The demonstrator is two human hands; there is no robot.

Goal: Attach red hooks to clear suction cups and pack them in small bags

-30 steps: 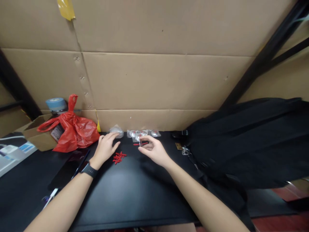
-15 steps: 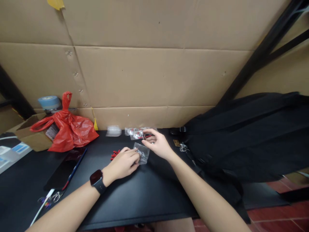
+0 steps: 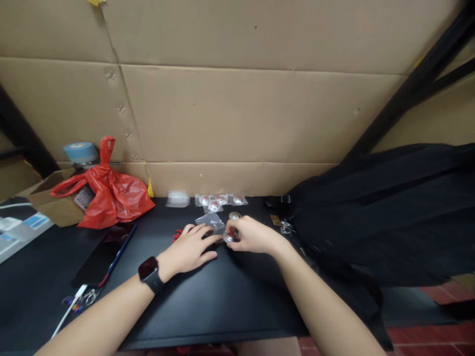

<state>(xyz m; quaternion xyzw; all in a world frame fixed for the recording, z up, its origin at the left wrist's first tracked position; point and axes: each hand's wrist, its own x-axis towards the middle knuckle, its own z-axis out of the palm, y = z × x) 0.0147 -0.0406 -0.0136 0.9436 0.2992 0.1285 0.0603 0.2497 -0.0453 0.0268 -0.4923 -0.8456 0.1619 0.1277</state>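
The black table (image 3: 208,306) looks smooth and slightly shiny, so it should be a good flat support. The left hand (image 3: 191,247) lies on it, fingers spread and grasping nothing visible; light pressure would be enough to steady the bag. The right hand (image 3: 256,235) grasps a silver disc (image 3: 228,238) between thumb and fingers. It would be wise to pinch only the rim, because such polished metal could slip. The clear bag (image 3: 208,219), thin and wrinkled, lies just beyond the left fingers; whether they touch it, one cannot tell. The held disc is round and shiny, with something red at its middle. The smallest are red pieces (image 3: 177,234), partly hidden behind the left hand.
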